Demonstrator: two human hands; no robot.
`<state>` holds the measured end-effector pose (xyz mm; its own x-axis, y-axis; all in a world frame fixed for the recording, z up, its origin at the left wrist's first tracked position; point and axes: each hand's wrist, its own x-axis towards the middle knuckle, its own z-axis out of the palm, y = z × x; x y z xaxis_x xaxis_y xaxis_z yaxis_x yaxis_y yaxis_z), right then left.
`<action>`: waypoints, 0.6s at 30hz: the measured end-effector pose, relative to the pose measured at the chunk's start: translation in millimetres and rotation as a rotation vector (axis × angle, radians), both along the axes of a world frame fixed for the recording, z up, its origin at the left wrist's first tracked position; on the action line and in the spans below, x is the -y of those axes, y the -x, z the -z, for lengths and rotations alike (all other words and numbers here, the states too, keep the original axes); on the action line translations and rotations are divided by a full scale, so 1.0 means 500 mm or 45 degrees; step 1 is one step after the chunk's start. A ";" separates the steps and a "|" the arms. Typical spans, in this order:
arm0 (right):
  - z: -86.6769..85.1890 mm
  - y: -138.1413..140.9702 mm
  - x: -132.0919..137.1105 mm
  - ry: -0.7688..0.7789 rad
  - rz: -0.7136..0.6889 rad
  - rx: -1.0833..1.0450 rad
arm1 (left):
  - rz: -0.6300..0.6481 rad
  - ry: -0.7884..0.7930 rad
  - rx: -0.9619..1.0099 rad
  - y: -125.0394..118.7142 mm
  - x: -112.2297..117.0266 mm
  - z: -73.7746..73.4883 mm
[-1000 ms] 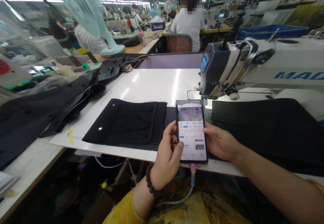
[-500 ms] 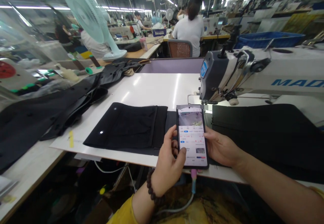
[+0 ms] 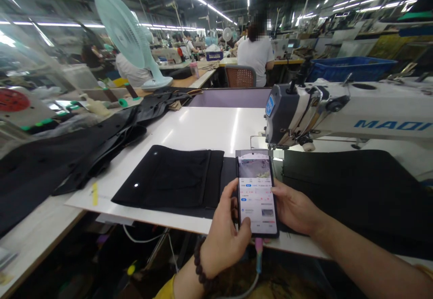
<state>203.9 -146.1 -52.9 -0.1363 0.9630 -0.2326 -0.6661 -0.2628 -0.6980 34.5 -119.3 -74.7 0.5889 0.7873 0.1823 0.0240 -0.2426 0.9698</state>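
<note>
A lit smartphone point(image 3: 257, 200) is held upright between my two hands, above the front edge of the white table. My left hand point(image 3: 225, 227) wraps its left side, the thumb resting on the lower part of the screen. On the right edge, my right hand point(image 3: 294, 206) grips with its fingers mostly hidden behind the phone. A charging cable point(image 3: 259, 256) with a pink plug runs from the phone's bottom end. Black fabric pieces point(image 3: 179, 177) with two metal eyelets lie left of the phone, and a large black fabric panel point(image 3: 348, 190) spreads to the right.
A sewing machine point(image 3: 304, 114) stands behind the right-hand panel. Long black fabric point(image 3: 84, 145) drapes over the left side. Farther back are a pale green fan point(image 3: 125, 33), a blue crate point(image 3: 352, 68) and a seated person in a white shirt point(image 3: 255, 60).
The whole view has tilted up a little, so the table, phone and hands sit lower. My left thumb has shifted slightly on the screen, and the lower screen content differs slightly.
</note>
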 end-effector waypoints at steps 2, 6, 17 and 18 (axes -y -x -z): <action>0.000 -0.001 0.001 -0.007 -0.003 -0.001 | 0.043 -0.035 -0.003 0.004 -0.001 -0.008; 0.002 -0.002 0.001 -0.035 -0.021 -0.006 | 0.020 -0.089 -0.098 0.013 -0.013 -0.030; 0.000 0.000 0.004 -0.106 -0.028 -0.077 | -0.069 -0.747 -0.522 0.001 -0.065 -0.077; 0.000 0.001 0.003 -0.113 -0.027 -0.082 | -0.073 -0.774 -0.538 -0.001 -0.066 -0.078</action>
